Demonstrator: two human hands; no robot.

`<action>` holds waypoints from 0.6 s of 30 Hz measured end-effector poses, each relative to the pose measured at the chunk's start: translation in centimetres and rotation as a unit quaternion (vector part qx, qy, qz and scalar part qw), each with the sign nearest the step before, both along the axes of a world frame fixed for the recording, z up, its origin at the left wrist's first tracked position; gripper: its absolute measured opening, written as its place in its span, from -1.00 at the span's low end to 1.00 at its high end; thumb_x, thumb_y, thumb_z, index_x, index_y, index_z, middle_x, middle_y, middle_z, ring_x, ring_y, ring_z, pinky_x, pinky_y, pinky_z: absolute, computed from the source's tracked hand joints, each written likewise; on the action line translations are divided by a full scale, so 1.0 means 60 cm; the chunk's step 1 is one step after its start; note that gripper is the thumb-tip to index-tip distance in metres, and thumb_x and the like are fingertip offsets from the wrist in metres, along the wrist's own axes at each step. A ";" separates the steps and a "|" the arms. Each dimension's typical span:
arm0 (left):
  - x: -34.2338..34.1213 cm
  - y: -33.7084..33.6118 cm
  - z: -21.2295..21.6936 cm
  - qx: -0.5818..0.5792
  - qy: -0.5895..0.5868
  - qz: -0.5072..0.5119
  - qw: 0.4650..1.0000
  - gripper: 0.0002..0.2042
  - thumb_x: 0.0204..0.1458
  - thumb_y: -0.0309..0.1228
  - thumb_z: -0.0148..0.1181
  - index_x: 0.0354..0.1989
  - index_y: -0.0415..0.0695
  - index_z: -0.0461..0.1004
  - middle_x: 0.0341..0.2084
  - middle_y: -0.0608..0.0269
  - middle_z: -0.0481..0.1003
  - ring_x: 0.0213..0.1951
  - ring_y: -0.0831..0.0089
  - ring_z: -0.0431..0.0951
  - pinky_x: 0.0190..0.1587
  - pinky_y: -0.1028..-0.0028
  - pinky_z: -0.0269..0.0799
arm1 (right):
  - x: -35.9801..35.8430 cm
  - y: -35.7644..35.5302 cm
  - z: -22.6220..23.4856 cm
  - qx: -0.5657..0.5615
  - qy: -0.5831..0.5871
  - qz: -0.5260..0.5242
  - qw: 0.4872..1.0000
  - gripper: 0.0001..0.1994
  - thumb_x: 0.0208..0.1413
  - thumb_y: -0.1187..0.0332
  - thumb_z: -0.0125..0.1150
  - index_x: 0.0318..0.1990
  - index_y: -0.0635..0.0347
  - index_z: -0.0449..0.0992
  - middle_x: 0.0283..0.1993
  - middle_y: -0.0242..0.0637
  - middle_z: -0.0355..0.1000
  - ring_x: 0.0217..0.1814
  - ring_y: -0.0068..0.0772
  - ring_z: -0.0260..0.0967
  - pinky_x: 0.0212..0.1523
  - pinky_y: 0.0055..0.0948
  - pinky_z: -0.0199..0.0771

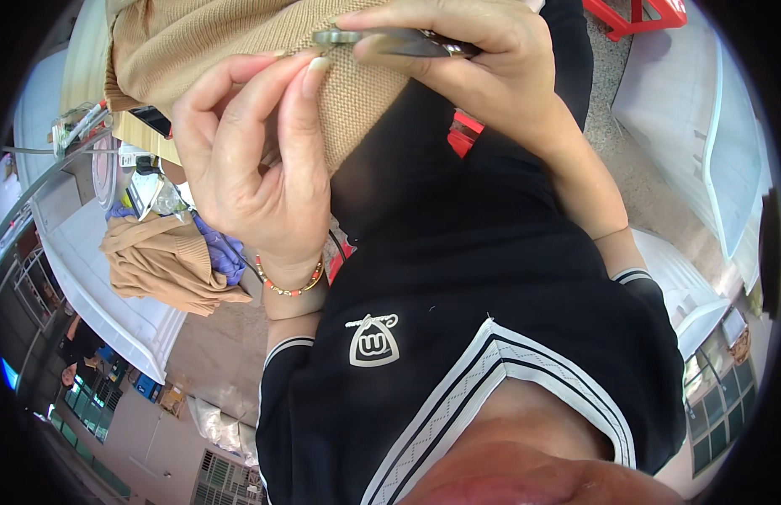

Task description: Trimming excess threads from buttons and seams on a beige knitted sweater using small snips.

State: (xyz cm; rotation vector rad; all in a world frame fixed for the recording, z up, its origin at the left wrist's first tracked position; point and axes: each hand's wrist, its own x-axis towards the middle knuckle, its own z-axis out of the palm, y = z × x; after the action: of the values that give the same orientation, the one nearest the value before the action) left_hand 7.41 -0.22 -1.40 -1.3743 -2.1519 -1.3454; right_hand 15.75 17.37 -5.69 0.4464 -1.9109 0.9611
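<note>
A tan knitted garment (361, 105) lies over my lap and the work surface at the top of the view. My left hand (256, 156) is closed at the garment's edge, its thumb and fingertips pinched together. What sits between those fingertips is too small to make out. Just to the right, my right hand (500, 71) is closed around small metal thread snips (407, 44). Their rounded grey end pokes out close to the left fingertips, and the dark part runs back into the palm.
Another tan knitted garment (167, 261) is heaped at the left with purple cloth (222, 251). White bins (108, 286) stand on the left, and a large pale bin (685, 126) is at the right. A red stool (638, 17) shows at top right. Far left is another person (75, 353).
</note>
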 end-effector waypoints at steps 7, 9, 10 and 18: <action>0.001 0.011 0.011 -0.010 -0.008 0.015 1.000 -0.94 0.07 -0.57 0.25 -0.30 -0.27 0.57 -0.25 0.19 0.46 -0.22 0.50 0.45 -0.16 0.57 0.35 | 0.010 -0.014 0.033 -0.176 -0.141 0.068 0.972 -0.67 -0.03 0.67 0.16 -0.04 0.33 0.55 -0.22 -0.18 0.56 -0.17 -0.40 0.51 -0.15 -0.53 0.45; -0.007 0.015 0.011 -0.013 0.008 0.008 1.000 -0.94 0.08 -0.56 0.23 -0.30 -0.27 0.56 -0.25 0.19 0.46 -0.22 0.49 0.46 -0.14 0.56 0.35 | 0.012 -0.014 0.045 -0.284 -0.210 0.092 0.931 -0.68 0.02 0.67 0.15 -0.03 0.33 0.55 -0.21 -0.19 0.56 -0.15 -0.44 0.50 -0.14 -0.54 0.45; -0.013 0.020 0.009 0.000 0.027 -0.009 1.000 -0.94 0.06 -0.55 0.25 -0.30 -0.25 0.56 -0.24 0.16 0.47 -0.26 0.49 0.46 -0.22 0.59 0.36 | 0.006 -0.009 0.041 -0.187 -0.178 0.068 0.964 -0.69 0.04 0.65 0.17 -0.02 0.32 0.54 -0.20 -0.19 0.56 -0.15 -0.46 0.50 -0.14 -0.54 0.45; -0.018 0.034 -0.005 0.070 -0.138 -0.083 0.984 -0.92 0.15 -0.56 0.15 -0.22 -0.29 0.44 -0.20 0.02 0.53 -0.23 0.49 0.51 -0.17 0.60 0.41 | 0.031 -0.008 0.084 -0.236 -0.313 0.021 0.920 -0.72 0.08 0.44 0.28 -0.04 0.29 0.52 -0.21 -0.24 0.53 -0.19 -0.46 0.47 -0.20 -0.57 0.41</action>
State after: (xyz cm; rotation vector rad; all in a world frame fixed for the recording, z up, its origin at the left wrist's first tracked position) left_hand 6.34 1.80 -1.69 -1.4103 -2.0933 -1.8099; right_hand 17.61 16.90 -0.68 -0.1320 -2.1123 1.6887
